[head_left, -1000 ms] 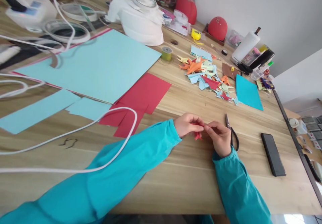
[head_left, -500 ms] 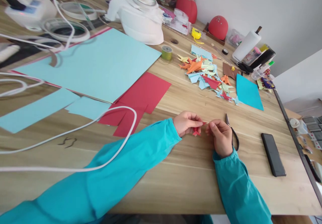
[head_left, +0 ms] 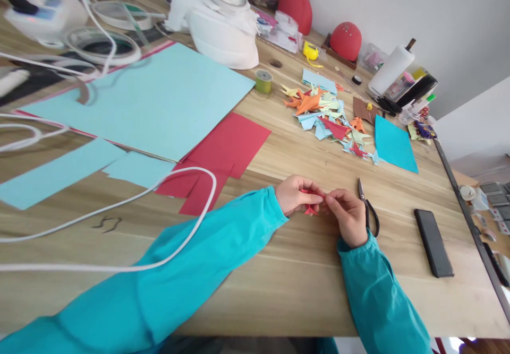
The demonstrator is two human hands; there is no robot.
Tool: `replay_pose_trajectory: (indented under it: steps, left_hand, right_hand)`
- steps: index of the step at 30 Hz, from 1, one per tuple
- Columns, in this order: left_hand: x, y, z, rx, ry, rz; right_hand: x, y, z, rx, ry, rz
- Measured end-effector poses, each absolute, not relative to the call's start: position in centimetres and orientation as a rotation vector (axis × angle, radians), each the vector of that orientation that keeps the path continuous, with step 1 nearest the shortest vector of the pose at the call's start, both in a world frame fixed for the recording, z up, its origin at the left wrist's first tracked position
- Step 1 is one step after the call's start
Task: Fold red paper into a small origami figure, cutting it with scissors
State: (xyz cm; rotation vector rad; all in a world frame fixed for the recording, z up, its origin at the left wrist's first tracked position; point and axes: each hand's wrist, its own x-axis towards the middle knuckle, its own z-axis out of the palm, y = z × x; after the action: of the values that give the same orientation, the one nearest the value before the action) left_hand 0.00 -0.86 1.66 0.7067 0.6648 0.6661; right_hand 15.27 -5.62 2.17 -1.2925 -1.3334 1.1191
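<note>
Between its thumb and fingers my left hand (head_left: 297, 195) grips a small piece of folded red paper (head_left: 310, 210), most of it hidden by the fingers. My right hand (head_left: 350, 216) pinches the tip of the same paper from the right, fingertips almost touching those of my left. Just beyond my right hand lie black-handled scissors (head_left: 373, 218), partly covered by it. Farther back sits a pile of folded paper figures (head_left: 306, 103) in orange, blue, red and pale green.
Red paper sheets (head_left: 241, 141) and a large light-blue sheet (head_left: 167, 99) lie to the left. A white cable (head_left: 213, 184) loops across my left sleeve. At the right are a phone (head_left: 433, 242) and a teal sheet (head_left: 396, 144). A green thread spool (head_left: 263, 81) stands behind.
My right fingertips have come closer to my left fingers and now pinch at the red paper's tip. My left hand stays in nearly the same place.
</note>
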Motion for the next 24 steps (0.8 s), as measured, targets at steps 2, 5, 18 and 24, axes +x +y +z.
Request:
replay_pose_trajectory:
  steps: [2, 5, 18, 24]
  left_hand:
    - [-0.01, -0.87, 1.58, 0.697, 0.649, 0.672]
    - [-0.04, -0.87, 1.45, 0.678, 0.642, 0.675]
    - [-0.18, -0.97, 1.59, 0.663, 0.616, 0.674]
    - [-0.1, -1.04, 1.57, 0.691, 0.607, 0.689]
  right_hand:
    - [15.24, -5.61, 2.15, -1.285, -1.304, 1.166]
    - [15.25, -5.62, 2.14, -1.278, -1.295, 1.205]
    - [15.29, -5.53, 1.83, -1.24, -1.189, 1.27]
    - [15.2, -5.32, 2.18, -1.189, -0.952, 1.581]
